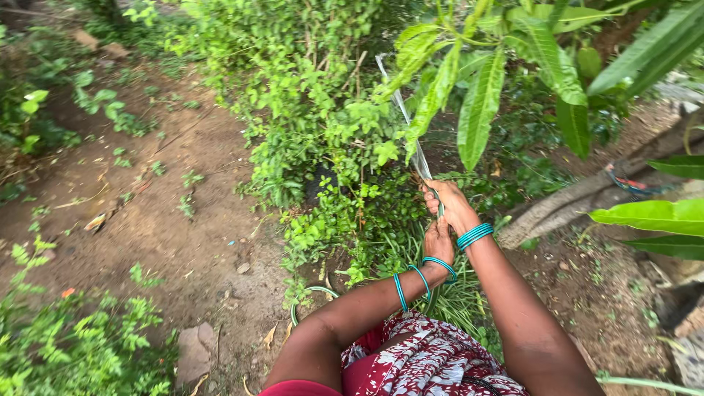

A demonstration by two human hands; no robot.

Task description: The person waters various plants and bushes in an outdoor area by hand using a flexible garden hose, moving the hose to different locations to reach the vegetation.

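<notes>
Outdoors, the widest thing in view is the bare dirt path (158,213), which runs left of the leafy green bush (315,117) that fills the upper middle. Right of that bush a thick grey trunk or root (587,194) slants along the ground, and broad long leaves (480,103) hang over it from above. Below the bush, at the bottom edge, lies the person's red and white patterned cloth (429,363), with a clump of grass just above it.

Rising out of the hands is a long thin blade (411,128), pale and metallic. Its long axis tilts from lower right to upper left, with the tip pointing up and away from the person into the bush's foliage; the lower end meets the hands at the bush's right lower edge.

Both hands are clenched around the blade's handle. The right hand (451,205) sits higher, fingers wrapped tight, with teal bangles (475,235) at its wrist. The left hand (438,246) grips just beneath it, touching it, with similar teal bangles along its forearm.

No packages, labels or signs show anywhere around the bush.
</notes>
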